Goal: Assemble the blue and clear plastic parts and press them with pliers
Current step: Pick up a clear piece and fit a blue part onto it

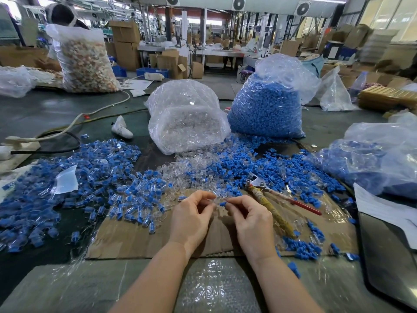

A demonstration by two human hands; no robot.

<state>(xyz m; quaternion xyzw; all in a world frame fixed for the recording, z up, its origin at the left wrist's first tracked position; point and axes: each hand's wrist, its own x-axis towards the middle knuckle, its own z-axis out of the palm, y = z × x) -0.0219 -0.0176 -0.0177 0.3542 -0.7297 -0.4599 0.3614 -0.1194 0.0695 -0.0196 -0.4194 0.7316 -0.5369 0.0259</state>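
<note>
Over a sheet of cardboard (140, 240) my two hands meet at the fingertips. My left hand (191, 219) pinches a small clear plastic part (217, 198). My right hand (248, 219) pinches a small blue plastic part (222, 203) right beside it. The pliers (273, 199), with one taped and one red handle, lie on the cardboard just right of my right hand. Loose blue parts (259, 170) and clear parts (178, 168) are heaped just beyond my hands. A wide spread of joined blue-and-clear pieces (101, 184) covers the left.
A bag of clear parts (187, 118) and a tall bag of blue parts (268, 105) stand behind the heaps. Another bag of blue pieces (372, 159) lies at right, above white paper (383, 208). Cables (67, 129) run at far left. A person works at back left.
</note>
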